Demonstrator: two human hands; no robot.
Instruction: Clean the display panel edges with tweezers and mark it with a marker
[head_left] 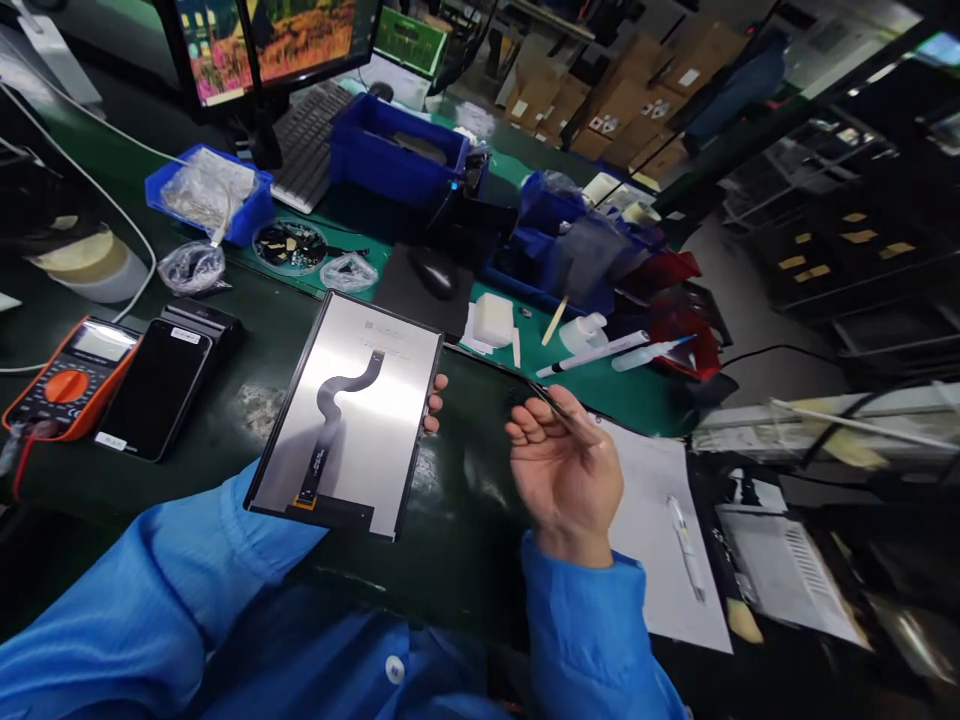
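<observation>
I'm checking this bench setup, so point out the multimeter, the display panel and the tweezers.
Orange multimeter (pixel 67 386), head view, on its orange dial.
Display panel (pixel 394 400), head view, on its silver back.
Tweezers (pixel 547 400), head view, on the dark shank beside the fingers holding it.

Worktop (pixel 202 490): green, dark-matted. Near left corner: multimeter (pixel 71 378), phone (pixel 154 388). Far left edge: blue bin (pixel 210 195), keyboard (pixel 307 145), second blue bin (pixel 397 150). Mid far edge: black pad (pixel 420 300), white foam block (pixel 493 320), marker (pixel 600 352). Near right corner: paper sheet (pixel 652 540).
</observation>
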